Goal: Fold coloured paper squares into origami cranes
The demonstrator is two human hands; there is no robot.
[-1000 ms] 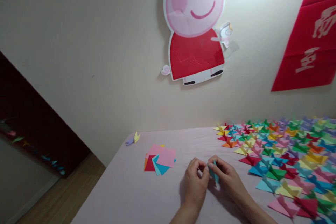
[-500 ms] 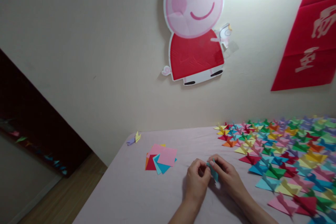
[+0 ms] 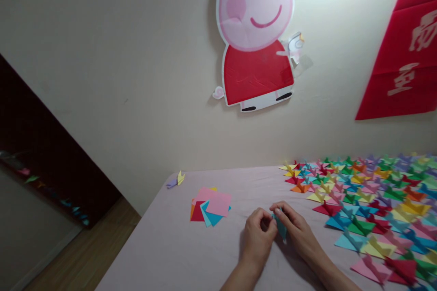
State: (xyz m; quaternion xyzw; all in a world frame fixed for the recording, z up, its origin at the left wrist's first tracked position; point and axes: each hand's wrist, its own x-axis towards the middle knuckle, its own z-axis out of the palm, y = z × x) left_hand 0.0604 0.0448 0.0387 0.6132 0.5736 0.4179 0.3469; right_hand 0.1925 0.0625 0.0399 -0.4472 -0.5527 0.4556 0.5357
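Observation:
A small light-blue piece of folded paper (image 3: 281, 227) is pinched between my two hands, just above the pink-covered table (image 3: 164, 245). My left hand (image 3: 258, 234) is closed, thumb and forefinger meeting at the paper's upper left edge. My right hand (image 3: 295, 223) grips the paper from the right, its thumb on the near face and the fingers curled behind. Parts of the paper are hidden by the fingers. To the left lies a loose stack of square paper sheets (image 3: 218, 203) in pink, red, blue, orange and yellow.
Rows of coloured folded paper cranes (image 3: 362, 225) cover the right side of the table. A yellow and a purple folded paper piece (image 3: 180, 178) sit at the far left corner. Behind the table is a wall with a cartoon pig cutout (image 3: 257, 70) and a red banner (image 3: 392, 72).
Both hands stay at the folded paper, with small finger shifts; a little more of its face shows now. The whole view has shifted slightly.

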